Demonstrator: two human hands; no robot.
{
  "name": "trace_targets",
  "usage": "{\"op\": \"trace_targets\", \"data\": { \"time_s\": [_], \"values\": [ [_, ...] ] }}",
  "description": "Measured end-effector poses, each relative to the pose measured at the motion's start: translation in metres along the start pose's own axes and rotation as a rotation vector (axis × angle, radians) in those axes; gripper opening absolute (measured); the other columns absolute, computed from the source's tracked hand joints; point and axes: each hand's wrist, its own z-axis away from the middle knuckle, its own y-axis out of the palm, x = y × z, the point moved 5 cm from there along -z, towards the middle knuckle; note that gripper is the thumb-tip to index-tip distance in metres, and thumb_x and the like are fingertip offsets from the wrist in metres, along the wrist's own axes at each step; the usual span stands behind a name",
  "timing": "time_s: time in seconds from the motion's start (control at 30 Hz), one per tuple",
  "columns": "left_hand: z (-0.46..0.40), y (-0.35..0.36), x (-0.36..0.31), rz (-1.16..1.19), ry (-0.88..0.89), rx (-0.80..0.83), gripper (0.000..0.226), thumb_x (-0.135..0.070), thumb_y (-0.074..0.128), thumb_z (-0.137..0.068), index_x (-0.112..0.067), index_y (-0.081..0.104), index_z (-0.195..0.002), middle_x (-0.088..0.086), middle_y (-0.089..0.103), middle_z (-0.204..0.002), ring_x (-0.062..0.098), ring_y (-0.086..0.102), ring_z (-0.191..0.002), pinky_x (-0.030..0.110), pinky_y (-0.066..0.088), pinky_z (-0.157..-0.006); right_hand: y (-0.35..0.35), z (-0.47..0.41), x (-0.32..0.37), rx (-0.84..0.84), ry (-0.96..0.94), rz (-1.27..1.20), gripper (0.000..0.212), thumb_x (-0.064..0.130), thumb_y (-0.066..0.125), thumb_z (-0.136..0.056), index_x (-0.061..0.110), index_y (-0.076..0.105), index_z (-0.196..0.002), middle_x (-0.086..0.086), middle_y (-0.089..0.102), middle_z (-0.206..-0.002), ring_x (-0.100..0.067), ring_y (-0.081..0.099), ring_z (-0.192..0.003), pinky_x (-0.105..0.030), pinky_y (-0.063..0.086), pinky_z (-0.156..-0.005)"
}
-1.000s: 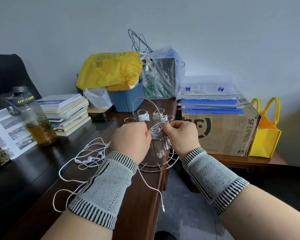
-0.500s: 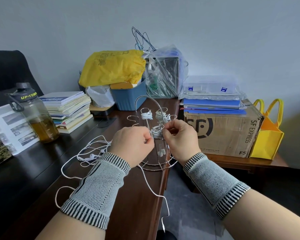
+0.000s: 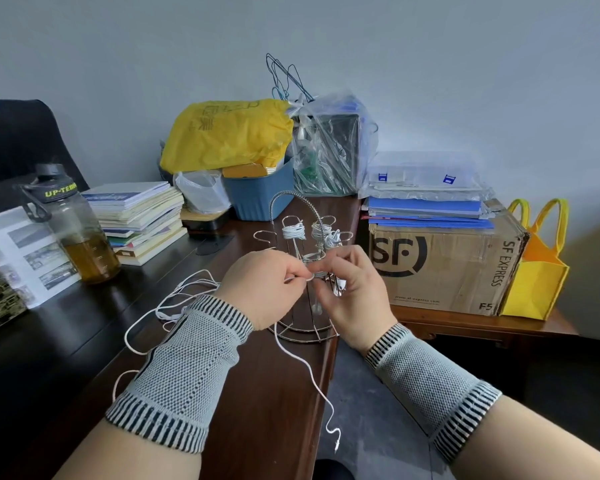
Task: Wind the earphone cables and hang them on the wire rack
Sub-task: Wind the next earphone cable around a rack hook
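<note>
The left hand [image 3: 267,285] has its thumb and forefinger pressed together on a white earphone cable [image 3: 293,355], the remaining fingers curled under the palm. The right hand [image 3: 352,292] faces it, its fingertips pinched on the same cable where it loops at the front of the wire rack [image 3: 305,271]; its other fingers bend loosely beside the rack's upright wires. Both forearms reach in from the lower corners and meet in front of the rack, each wrist wrapped in a grey knitted band with dark striped edges. From the left hand's pinch the cable drops past the edge of the dark wooden desk [image 3: 257,410] and hangs free, its plug end dangling over the floor. The rack stands upright near that desk edge, and two wound bundles hang on its upper hooks: one wound cable [image 3: 293,232] to the left of the arched handle, the second bundle [image 3: 321,232] just right of it. A loose tangle of cable [image 3: 174,299] lies on the desk beyond the left wrist; how many earphones it holds cannot be told.
</note>
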Motion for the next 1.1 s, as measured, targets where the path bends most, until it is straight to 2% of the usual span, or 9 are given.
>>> {"op": "trace_targets", "data": {
  "time_s": [0.13, 0.2, 0.3, 0.37, 0.47, 0.7, 0.83, 0.93, 1.1],
  "values": [
    [0.001, -0.004, -0.005, 0.023, 0.027, 0.018, 0.019, -0.032, 0.059, -0.093, -0.031, 0.077, -0.087, -0.001, 0.061, -0.068, 0.016, 0.056, -0.070, 0.029, 0.044, -0.065, 0.004, -0.001, -0.001, 0.021, -0.028, 0.025, 0.023, 0.007, 0.070, -0.076, 0.017, 0.074, -0.097, 0.009, 0.048, -0.093, 0.011, 0.047, -0.091, -0.002, 0.038, -0.082],
    [0.002, -0.005, -0.007, 0.064, 0.037, 0.013, 0.017, -0.032, 0.063, -0.091, -0.030, 0.075, -0.079, 0.005, 0.066, -0.074, 0.014, 0.058, -0.068, 0.025, 0.047, -0.063, 0.004, -0.003, -0.002, 0.014, -0.023, 0.042, 0.021, 0.007, 0.074, -0.076, 0.015, 0.074, -0.095, 0.010, 0.049, -0.092, 0.012, 0.048, -0.089, -0.001, 0.038, -0.080],
    [0.001, -0.012, -0.005, 0.220, 0.004, -0.029, 0.014, -0.029, 0.069, -0.087, -0.038, 0.074, -0.077, -0.007, 0.068, -0.066, 0.000, 0.056, -0.059, 0.014, 0.044, -0.060, 0.000, -0.005, -0.005, -0.010, 0.038, 0.012, 0.009, 0.012, 0.075, -0.080, 0.015, 0.074, -0.089, 0.010, 0.054, -0.090, 0.006, 0.054, -0.082, -0.004, 0.043, -0.078],
    [-0.002, -0.016, -0.003, 0.257, -0.026, -0.064, 0.009, -0.031, 0.070, -0.086, -0.033, 0.077, -0.081, -0.015, 0.070, -0.069, -0.004, 0.061, -0.066, 0.017, 0.051, -0.068, -0.002, -0.006, -0.005, -0.019, 0.093, -0.025, 0.003, 0.017, 0.074, -0.083, 0.018, 0.072, -0.084, 0.009, 0.058, -0.091, 0.001, 0.058, -0.084, -0.015, 0.050, -0.079],
    [-0.003, -0.018, -0.005, 0.236, -0.044, -0.113, 0.009, -0.034, 0.070, -0.086, -0.033, 0.076, -0.079, -0.018, 0.069, -0.071, -0.003, 0.063, -0.072, 0.023, 0.054, -0.073, -0.005, -0.007, -0.006, -0.043, 0.170, -0.044, 0.012, 0.019, 0.072, -0.084, 0.027, 0.066, -0.077, 0.008, 0.064, -0.090, -0.005, 0.062, -0.084, -0.026, 0.053, -0.080],
    [-0.003, -0.013, -0.006, 0.239, -0.065, -0.174, 0.017, -0.035, 0.072, -0.083, -0.039, 0.068, -0.066, -0.016, 0.069, -0.067, -0.001, 0.063, -0.069, 0.025, 0.055, -0.071, -0.007, -0.010, -0.009, -0.022, 0.287, -0.092, 0.012, 0.017, 0.067, -0.088, 0.021, 0.065, -0.076, 0.004, 0.063, -0.084, -0.004, 0.060, -0.078, -0.020, 0.049, -0.076],
    [-0.004, -0.015, -0.005, 0.269, -0.107, -0.259, 0.008, -0.032, 0.071, -0.084, -0.031, 0.074, -0.077, -0.016, 0.068, -0.066, -0.002, 0.064, -0.067, 0.020, 0.053, -0.069, -0.007, -0.011, -0.011, -0.035, 0.337, -0.128, 0.016, 0.018, 0.066, -0.089, 0.025, 0.061, -0.075, 0.003, 0.063, -0.082, -0.006, 0.059, -0.076, -0.021, 0.049, -0.074],
    [-0.004, -0.015, -0.005, 0.173, -0.151, -0.298, 0.012, -0.033, 0.067, -0.088, -0.026, 0.075, -0.082, -0.014, 0.069, -0.067, 0.002, 0.066, -0.068, 0.023, 0.054, -0.071, -0.007, -0.012, -0.008, -0.026, 0.350, -0.135, 0.020, 0.018, 0.065, -0.090, 0.026, 0.060, -0.072, 0.005, 0.062, -0.080, -0.002, 0.056, -0.073, -0.015, 0.045, -0.070],
    [-0.006, -0.015, -0.010, -0.020, -0.153, -0.301, 0.022, -0.032, 0.059, -0.094, -0.021, 0.074, -0.080, -0.006, 0.072, -0.071, 0.013, 0.067, -0.072, 0.033, 0.057, -0.071, -0.007, -0.016, -0.008, -0.026, 0.429, -0.124, 0.026, 0.023, 0.066, -0.088, 0.031, 0.059, -0.065, 0.003, 0.066, -0.078, -0.010, 0.061, -0.073, -0.028, 0.052, -0.074]
  ]
}}
